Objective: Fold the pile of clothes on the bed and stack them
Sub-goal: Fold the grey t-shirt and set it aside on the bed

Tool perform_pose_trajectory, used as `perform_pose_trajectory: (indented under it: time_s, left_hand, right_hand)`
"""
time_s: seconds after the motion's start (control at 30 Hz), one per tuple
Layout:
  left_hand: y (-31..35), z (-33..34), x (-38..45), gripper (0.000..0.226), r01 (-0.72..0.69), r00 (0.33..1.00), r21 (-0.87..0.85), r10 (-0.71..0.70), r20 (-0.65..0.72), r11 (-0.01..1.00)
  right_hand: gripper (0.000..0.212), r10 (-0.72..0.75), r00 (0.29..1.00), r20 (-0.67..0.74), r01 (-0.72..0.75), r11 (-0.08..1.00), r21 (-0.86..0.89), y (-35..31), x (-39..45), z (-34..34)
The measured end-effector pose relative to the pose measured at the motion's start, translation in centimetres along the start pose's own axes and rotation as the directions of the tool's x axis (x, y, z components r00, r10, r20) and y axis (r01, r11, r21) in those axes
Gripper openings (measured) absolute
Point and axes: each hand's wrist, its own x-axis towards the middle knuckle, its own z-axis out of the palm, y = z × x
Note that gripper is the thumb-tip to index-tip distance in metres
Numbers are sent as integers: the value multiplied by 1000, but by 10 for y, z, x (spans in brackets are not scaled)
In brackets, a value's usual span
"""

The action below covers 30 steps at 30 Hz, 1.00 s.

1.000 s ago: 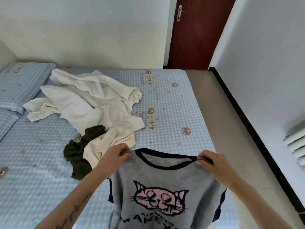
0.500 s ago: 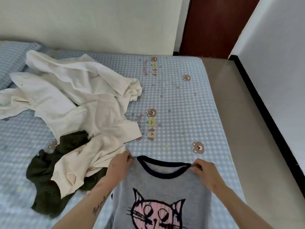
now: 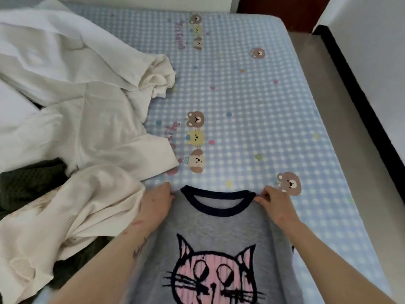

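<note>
Lowered since a second ago, when both hands held it up above the bed, the grey top (image 3: 219, 233) now lies front-up on the bed (image 3: 252, 102), its pink cat face showing and its navy collar pointing toward the far wall. At the collar's left end the left hand (image 3: 156, 204) rests on the shoulder seam, though whether its fingertips pinch the cloth or merely press it cannot be told from this angle. On the other side the right hand (image 3: 277, 204) pinches the right shoulder between thumb and fingers, just beside the collar's end. Both forearms run back along the top's two edges toward the camera. Left of the top and touching the left forearm, a heap of cream clothes (image 3: 83, 119) sprawls across the blue checked sheet, with a dark green garment (image 3: 30, 181) half buried under its near folds. Printed bears and other cartoon animals dot the sheet beyond the collar. Grey floor (image 3: 341, 119) and a black skirting strip (image 3: 359, 95) run down the right side.
</note>
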Motion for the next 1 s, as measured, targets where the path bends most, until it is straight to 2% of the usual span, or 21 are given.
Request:
perform_pose_trajectory:
  time_s: [0.07,0.13,0.2,0.23,0.33,0.4,0.47,0.53,0.57,0.6,0.67,0.73,0.9,1.0]
  left_hand:
    - [-2,8,-8,10,-42,995,112,53,-89,993]
    - [15,11,-21,38,-191,965,247,228,-129,950]
    - [49,18,-32,62,-401,888,244,440,-135,883]
    - [67,24,-36,64,-490,847,228,522,-104,841]
    - [135,49,-38,51,-670,742,79,667,72,738]
    - [177,59,-35,51,-724,690,30,720,72,690]
    - [208,67,-32,52,-768,641,62,762,91,638]
    - [222,70,-25,39,-801,599,131,781,177,584]
    - [223,71,-21,30,-809,587,154,790,176,567]
    - [223,71,-18,23,-805,593,129,791,148,579]
    - [222,73,-13,14,-761,648,2,761,44,648]
    - [221,72,-9,7,-715,698,-73,716,-15,696]
    - [237,79,-4,7,-708,706,-41,708,-2,705]
    - [248,85,-6,8,-720,694,-9,719,-33,694]
  right_hand:
    - [25,0,1000,-23,2,996,92,7,-13,0]
    - [23,33,999,-10,-31,983,178,17,-31,-7]
    - [24,95,995,31,-100,949,301,31,-49,-16]
    - [23,133,988,79,-153,904,399,38,-58,-18]
    - [23,187,957,221,-285,742,606,61,-81,-26]
    - [31,170,957,236,-280,758,589,66,-91,-28]
    - [34,160,953,256,-279,787,550,67,-97,-25]
    - [26,170,951,257,-285,803,523,68,-99,-19]
    - [21,184,958,218,-273,812,516,68,-99,-17]
    - [16,218,965,150,-264,814,517,71,-99,-18]
    - [7,303,953,-14,-245,795,555,81,-101,-24]
    - [5,332,937,-105,-216,791,573,91,-107,-27]
    - [28,288,958,-13,-224,774,592,101,-125,-16]
    - [17,338,933,-123,-220,806,550,106,-130,-14]
